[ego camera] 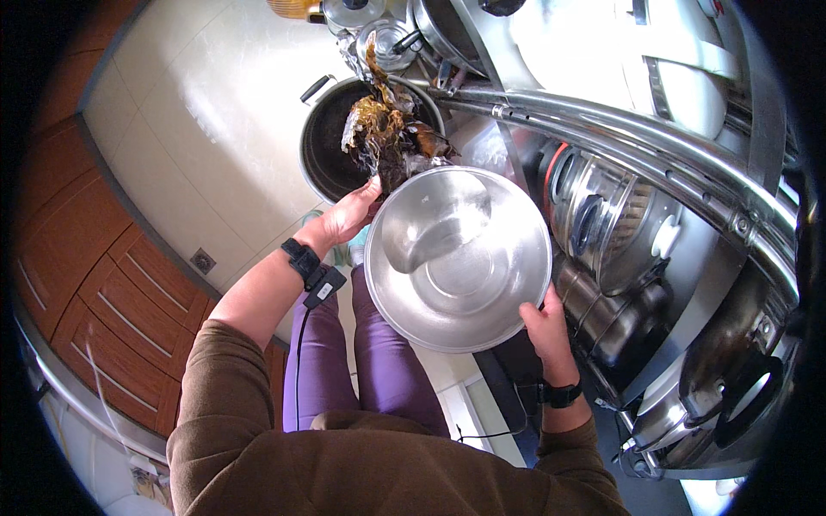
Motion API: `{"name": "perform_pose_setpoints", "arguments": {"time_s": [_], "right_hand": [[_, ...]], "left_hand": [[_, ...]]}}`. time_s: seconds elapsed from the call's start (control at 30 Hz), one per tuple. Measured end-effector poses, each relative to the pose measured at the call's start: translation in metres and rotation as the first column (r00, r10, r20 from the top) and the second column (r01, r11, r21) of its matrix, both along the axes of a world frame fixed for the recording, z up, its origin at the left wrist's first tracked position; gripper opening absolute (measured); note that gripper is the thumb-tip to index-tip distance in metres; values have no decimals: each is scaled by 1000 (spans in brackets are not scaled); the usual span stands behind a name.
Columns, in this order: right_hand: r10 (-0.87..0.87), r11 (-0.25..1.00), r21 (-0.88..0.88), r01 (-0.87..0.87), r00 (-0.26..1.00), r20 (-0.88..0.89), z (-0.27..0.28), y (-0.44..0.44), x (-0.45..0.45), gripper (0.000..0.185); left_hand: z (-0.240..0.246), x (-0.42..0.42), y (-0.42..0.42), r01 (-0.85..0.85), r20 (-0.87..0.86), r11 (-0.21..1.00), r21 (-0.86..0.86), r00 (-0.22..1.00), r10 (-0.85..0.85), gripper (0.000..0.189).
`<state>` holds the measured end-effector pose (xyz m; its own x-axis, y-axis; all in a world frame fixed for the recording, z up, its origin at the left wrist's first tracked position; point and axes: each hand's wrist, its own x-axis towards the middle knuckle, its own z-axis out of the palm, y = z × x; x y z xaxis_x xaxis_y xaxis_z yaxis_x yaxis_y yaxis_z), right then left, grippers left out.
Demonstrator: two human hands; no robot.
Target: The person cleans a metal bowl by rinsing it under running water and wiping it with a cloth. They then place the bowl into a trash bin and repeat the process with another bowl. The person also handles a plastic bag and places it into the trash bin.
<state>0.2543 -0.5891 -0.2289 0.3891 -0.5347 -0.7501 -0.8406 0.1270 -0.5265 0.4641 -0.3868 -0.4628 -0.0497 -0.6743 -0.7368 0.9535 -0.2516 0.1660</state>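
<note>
My right hand (547, 324) grips the lower right rim of a wide, shiny metal bowl (459, 274), its thumb over the edge. The bowl is tilted with its inside towards me, and nothing lies in it. My left hand (350, 215) holds the lower end of a crumpled, dark brown and golden bundle (387, 132) that looks like scorched foil with some burnt material. Part of that hand's fingers and the bundle's lower end are hidden. Beneath the bundle, a large dark-lined pot (322, 151) with a black side handle stands on the floor.
Glass lids (386, 45) and a pan (445, 32) crowd the area beyond the pot. On my right, a metal-tube rack (619, 135) holds glass lids (610, 213), a dark pan (606, 309) and other cookware. Red-brown cabinets (122, 290) line the left; a floor drain (202, 260) lies before them.
</note>
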Motion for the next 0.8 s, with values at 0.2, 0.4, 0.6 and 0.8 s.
{"name": "perform_pose_setpoints", "arguments": {"time_s": [0.2,0.4,0.6,0.8], "right_hand": [[52,998,-38,-52,998,-21,-1,-3,14,60],[122,988,-97,-121,992,4,2,0,35,62],[286,934,-202,-293,956,-67,3,6,48,62],[203,958,-202,-202,979,-15,-13,10,47,61]], "left_hand": [[5,8,-1,-22,28,1000,-9,999,22,64],[6,9,-9,-29,142,990,141,990,9,63],[-16,1,-13,-96,261,988,120,963,62,65],[-51,-10,-10,-137,295,982,127,951,94,70]]}}
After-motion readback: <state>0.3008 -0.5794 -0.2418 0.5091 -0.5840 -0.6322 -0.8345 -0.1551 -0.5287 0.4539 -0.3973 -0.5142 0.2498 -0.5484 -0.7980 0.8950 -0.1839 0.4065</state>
